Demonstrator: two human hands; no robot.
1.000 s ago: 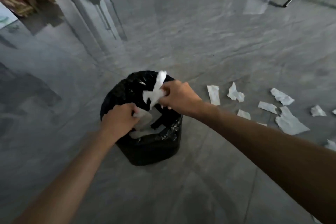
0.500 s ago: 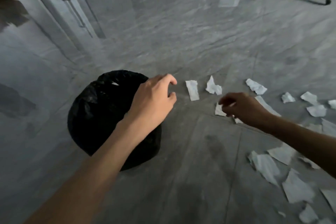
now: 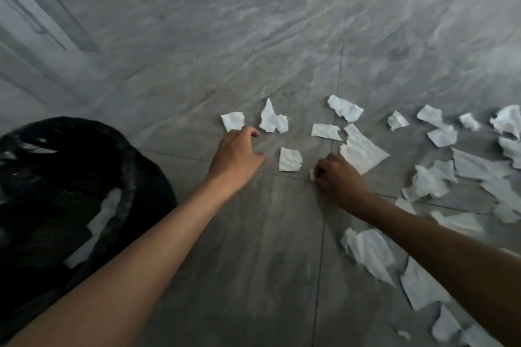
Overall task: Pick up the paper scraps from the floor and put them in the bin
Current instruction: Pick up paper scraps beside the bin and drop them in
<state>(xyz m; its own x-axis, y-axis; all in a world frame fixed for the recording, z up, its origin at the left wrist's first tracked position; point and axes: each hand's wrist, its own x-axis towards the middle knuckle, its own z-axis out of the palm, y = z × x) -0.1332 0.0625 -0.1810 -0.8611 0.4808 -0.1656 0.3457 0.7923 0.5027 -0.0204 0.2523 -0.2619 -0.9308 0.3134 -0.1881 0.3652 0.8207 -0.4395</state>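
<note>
Several white torn paper scraps lie on the grey tiled floor. My left hand (image 3: 236, 155) is open, its fingertips touching the near edge of one scrap (image 3: 232, 120). My right hand (image 3: 337, 176) is closed on a small paper scrap (image 3: 311, 175), just below a large torn sheet (image 3: 363, 151). A squarish scrap (image 3: 289, 159) lies between the two hands. The bin (image 3: 70, 205), lined with a black bag, stands at the left with white paper inside it.
More scraps spread across the floor to the right, up to the frame's edge, among them a crumpled piece (image 3: 431, 179) and a long piece (image 3: 369, 253) under my right forearm. A pale door frame (image 3: 42, 36) reflects at the far left.
Both hands left the bin, where they held paper, and went right to the scraps. The left hand reached a scrap; the right closed on a small one. The view tilted down.
</note>
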